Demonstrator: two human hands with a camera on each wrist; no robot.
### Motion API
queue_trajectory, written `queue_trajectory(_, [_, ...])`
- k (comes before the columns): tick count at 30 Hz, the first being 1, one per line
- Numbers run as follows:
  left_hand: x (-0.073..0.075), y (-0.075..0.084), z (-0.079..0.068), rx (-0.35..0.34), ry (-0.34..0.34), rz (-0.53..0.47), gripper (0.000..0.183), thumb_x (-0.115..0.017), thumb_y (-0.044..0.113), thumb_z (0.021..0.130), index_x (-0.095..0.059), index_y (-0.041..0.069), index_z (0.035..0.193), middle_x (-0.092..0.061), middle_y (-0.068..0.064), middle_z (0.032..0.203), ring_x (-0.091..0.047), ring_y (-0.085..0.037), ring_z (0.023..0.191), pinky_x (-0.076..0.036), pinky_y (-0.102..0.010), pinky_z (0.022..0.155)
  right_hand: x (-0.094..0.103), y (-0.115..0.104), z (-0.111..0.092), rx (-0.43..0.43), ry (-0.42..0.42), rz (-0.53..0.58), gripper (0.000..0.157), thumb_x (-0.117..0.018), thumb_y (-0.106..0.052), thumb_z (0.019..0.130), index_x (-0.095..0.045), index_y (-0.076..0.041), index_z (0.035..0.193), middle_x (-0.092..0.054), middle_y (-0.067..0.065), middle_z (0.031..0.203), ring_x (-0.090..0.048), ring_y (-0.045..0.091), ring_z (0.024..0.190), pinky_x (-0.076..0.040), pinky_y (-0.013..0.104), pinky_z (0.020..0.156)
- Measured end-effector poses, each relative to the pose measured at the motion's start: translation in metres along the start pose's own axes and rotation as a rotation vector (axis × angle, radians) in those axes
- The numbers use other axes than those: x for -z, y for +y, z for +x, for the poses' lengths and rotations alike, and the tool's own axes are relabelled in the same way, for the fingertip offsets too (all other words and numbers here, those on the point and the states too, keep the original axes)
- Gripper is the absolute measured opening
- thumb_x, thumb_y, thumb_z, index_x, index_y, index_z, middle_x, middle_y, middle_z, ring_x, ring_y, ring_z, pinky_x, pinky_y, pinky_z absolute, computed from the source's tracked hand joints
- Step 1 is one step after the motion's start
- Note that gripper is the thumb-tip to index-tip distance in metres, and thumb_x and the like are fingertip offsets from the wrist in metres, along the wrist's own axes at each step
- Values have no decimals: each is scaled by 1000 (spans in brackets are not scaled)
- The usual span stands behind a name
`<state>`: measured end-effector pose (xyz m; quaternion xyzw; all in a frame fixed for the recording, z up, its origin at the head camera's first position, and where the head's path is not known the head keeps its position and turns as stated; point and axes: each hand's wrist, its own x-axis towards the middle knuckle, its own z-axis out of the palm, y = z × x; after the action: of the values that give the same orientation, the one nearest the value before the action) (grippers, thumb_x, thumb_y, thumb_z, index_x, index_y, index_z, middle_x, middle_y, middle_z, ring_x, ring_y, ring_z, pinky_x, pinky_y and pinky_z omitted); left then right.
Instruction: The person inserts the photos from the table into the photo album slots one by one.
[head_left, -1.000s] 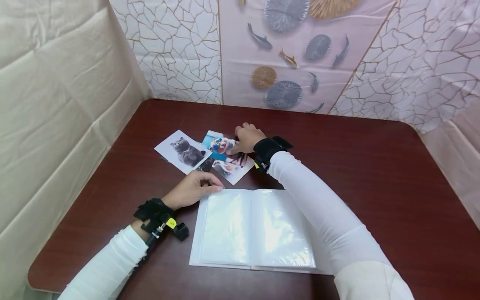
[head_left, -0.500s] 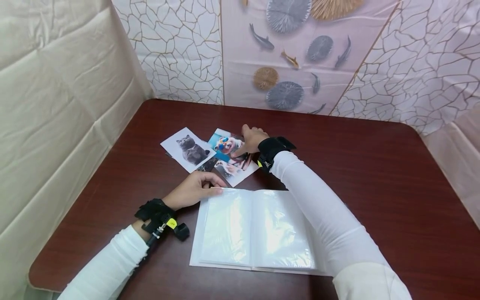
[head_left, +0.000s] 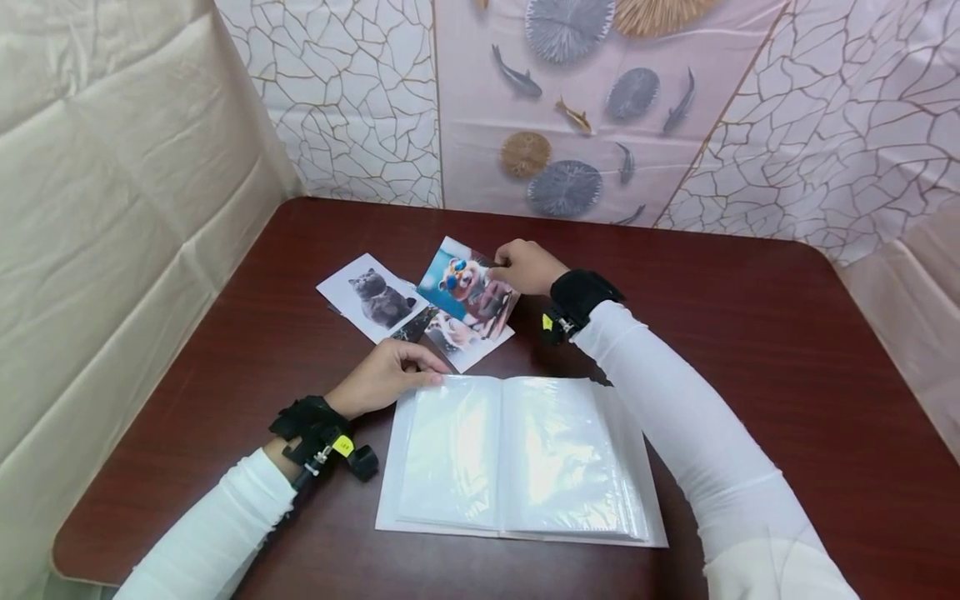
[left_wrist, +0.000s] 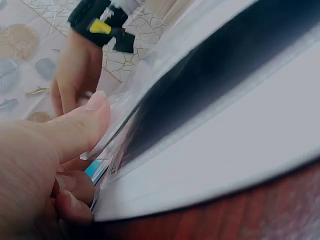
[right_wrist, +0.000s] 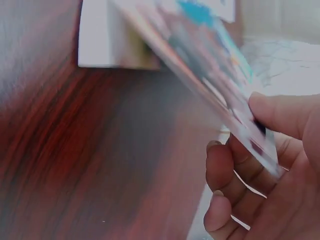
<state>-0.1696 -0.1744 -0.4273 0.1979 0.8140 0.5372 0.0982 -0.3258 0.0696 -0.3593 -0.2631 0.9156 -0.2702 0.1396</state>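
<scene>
We see patterned cloth across the back and cream cloth down the left. In front of them spreads the dark red-brown table. On its near part lies the white album, open flat, its clear pockets shining with glare. Two white sleeves reach in from the near edge; the right one crosses in front of the album's far right corner.

Beyond the album, toward the left, we find overlapping photos: the cat photo, the paler photo just beyond the album's edge, and the glasses photo, which shows an animal in blue glasses and overlaps the paler one in the head view. A dark photo peeps out among them, mostly covered.

The right hand grips the glasses photo by its right side, thumb on the face and fingers curled behind; in the right wrist view we see it tilted. The left hand pinches the album's clear plastic at the far left, thumb above and fingers below. Each wrist wears a black strap with a small yellow tag.
</scene>
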Motion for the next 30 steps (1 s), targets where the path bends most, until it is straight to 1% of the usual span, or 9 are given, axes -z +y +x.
queue_trajectory(4, [1, 0, 0, -25, -7, -14, 15, -67, 24, 88, -75, 16, 99, -71, -1, 91, -48, -23, 59, -38, -26, 53, 10, -2, -20, 19, 79, 107, 34, -53, -26, 98, -46, -6, 71, -32, 4, 62, -36, 22, 57, -29, 33, 59])
queue_trajectory(5, [2, -5, 1, -38, -10, -20, 15, -67, 26, 89, -75, 18, 99, -71, 0, 92, -47, -21, 58, -38, -26, 53, 11, -2, -25, 19, 101, 139, 36, -53, -26, 98, -43, -7, 70, -30, 3, 62, -34, 22, 56, -28, 33, 59])
queue_trajectory(8, [2, -5, 1, -58, -13, -20, 16, -66, 24, 89, -75, 18, 100, -71, 0, 93, -45, -19, 58, -37, -26, 53, 10, -1, -40, 9, 165, 216, 38, -53, -31, 98, -43, -6, 71, -28, 4, 62, -31, 23, 56, -27, 33, 57])
queue_trajectory(10, [2, -4, 0, -64, -13, -19, 17, -66, 24, 89, -75, 17, 101, -70, -1, 93, -45, -19, 59, -37, -26, 54, 8, 1, -50, 0, 188, 267, 39, -53, -34, 98, -44, -6, 73, -26, 5, 63, -30, 24, 56, -27, 34, 56])
queue_trajectory(18, [0, -1, -1, -43, -15, 15, 17, -65, 25, 90, -74, 18, 103, -68, -2, 88, -44, -20, 59, -36, -26, 54, -4, 3, -80, -10, 207, 503, 43, -54, -41, 96, -47, -3, 78, -28, 7, 66, -32, 26, 61, -27, 34, 56])
queue_trajectory(21, [-1, 1, 0, -42, -9, 36, 16, -65, 23, 91, -75, 19, 102, -69, 1, 92, -44, -19, 59, -35, -25, 54, -5, 2, -89, -13, 236, 558, 43, -53, -41, 96, -48, -2, 78, -28, 6, 67, -33, 25, 62, -28, 33, 56])
queue_trajectory(24, [-3, 1, 0, -49, -9, 48, 16, -64, 18, 91, -74, 15, 102, -69, 0, 92, -43, -20, 59, -35, -26, 54, -7, 2, -95, -33, 276, 617, 43, -51, -42, 97, -49, -3, 80, -30, 5, 67, -33, 22, 62, -27, 32, 56])
queue_trajectory(28, [-5, 2, 0, -43, -11, 62, 18, -63, 12, 91, -73, 10, 106, -67, -5, 87, -42, -21, 59, -34, -26, 54, -12, 4, -99, -82, 282, 723, 38, -49, -42, 98, -55, -5, 88, -37, 1, 66, -33, 19, 58, -28, 31, 54])
queue_trajectory(30, [-5, 1, 1, -34, -11, 68, 18, -63, 12, 91, -73, 11, 106, -67, -4, 88, -43, -20, 59, -34, -25, 54, -15, 6, -99, -105, 262, 761, 37, -48, -42, 99, -58, -7, 94, -44, -1, 68, -36, 19, 59, -30, 31, 55])
